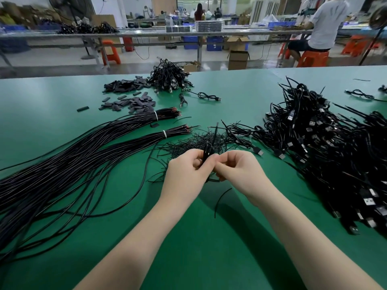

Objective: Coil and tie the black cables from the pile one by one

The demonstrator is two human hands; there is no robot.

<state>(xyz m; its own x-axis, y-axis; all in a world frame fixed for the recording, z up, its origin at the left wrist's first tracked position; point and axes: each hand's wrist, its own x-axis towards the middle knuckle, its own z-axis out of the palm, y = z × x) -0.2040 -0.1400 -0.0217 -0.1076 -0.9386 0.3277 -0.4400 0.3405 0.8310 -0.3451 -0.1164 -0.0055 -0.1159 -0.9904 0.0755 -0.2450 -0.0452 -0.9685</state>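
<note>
Both hands' grip pinches coiled cable (208, 151) between them.

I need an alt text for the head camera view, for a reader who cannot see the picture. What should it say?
Two bare hands, the left hand and the right hand, pinch a small coiled black cable between them above a green table. Long bundled cables lie to the left, a large pile of coiled USB cables to the right, and thin black ties just beyond the hands.

table (62, 105): green | cables (326, 147): black | bundle ties (155, 115): white | stools (313, 58): orange
</note>
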